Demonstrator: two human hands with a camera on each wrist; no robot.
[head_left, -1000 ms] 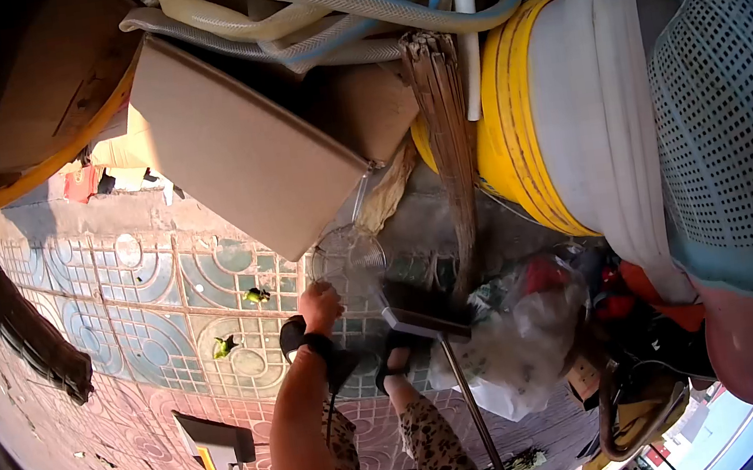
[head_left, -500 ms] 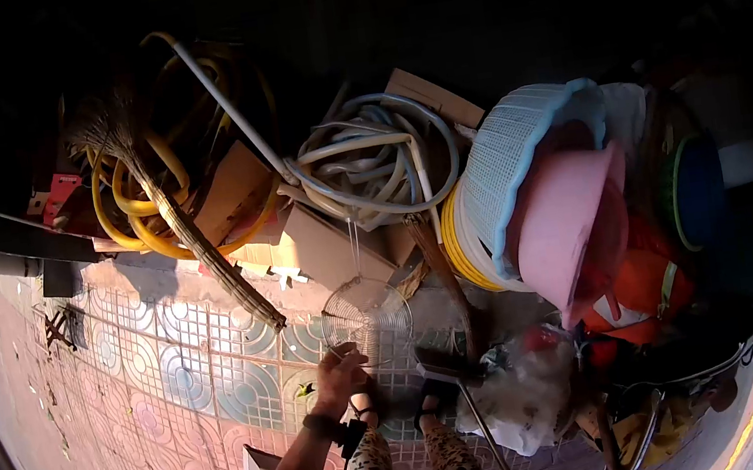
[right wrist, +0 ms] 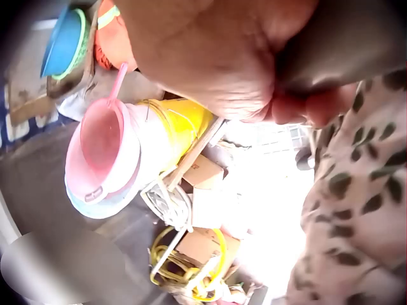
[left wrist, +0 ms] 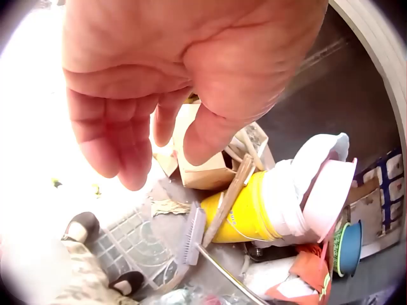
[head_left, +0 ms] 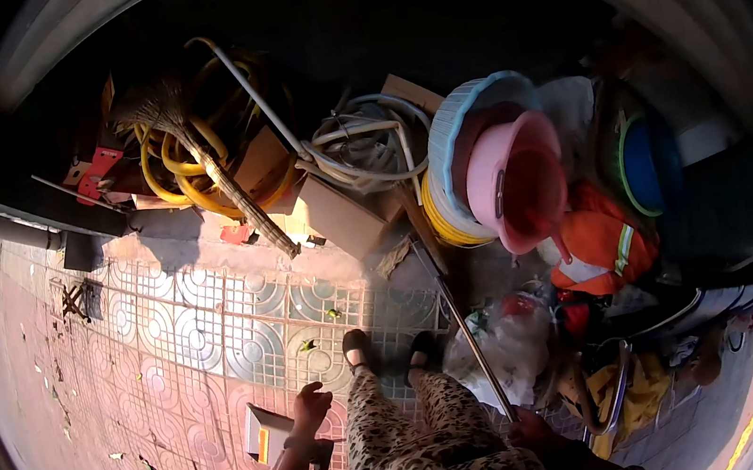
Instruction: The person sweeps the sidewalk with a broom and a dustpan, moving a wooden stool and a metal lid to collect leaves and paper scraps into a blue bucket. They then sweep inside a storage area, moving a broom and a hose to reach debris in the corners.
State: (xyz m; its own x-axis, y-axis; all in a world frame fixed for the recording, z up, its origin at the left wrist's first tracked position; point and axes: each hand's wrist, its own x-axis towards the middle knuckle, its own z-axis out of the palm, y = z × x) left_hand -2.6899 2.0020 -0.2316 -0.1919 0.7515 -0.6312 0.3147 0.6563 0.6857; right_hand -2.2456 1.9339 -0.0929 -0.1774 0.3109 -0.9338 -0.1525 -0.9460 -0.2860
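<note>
My left hand [head_left: 309,410] hangs over the paving with loosely bent fingers and nothing between them, also filling the top of the left wrist view. Just below it in the head view lies a long-handled dustpan [head_left: 267,433]. In my right hand [head_left: 534,433], at the front of my body, I grip the pole of a broom [head_left: 465,333]. In the left wrist view the broom's bristled head [left wrist: 191,235] is near the bucket. In the right wrist view, curled fingers [right wrist: 289,109] wrap round a dark, blurred handle.
Beyond my feet stand a cardboard box [head_left: 341,216], coiled hoses [head_left: 365,146], a straw broom [head_left: 233,192], a yellow bucket [head_left: 450,216] and a pink basin [head_left: 517,178]. Plastic bags [head_left: 497,352] lie at the right. Small green bits [head_left: 306,345] dot the tiles.
My view has risen and widened. My left hand has drawn back toward my body from near the round wire piece. My right hand on the broom pole has come into view.
</note>
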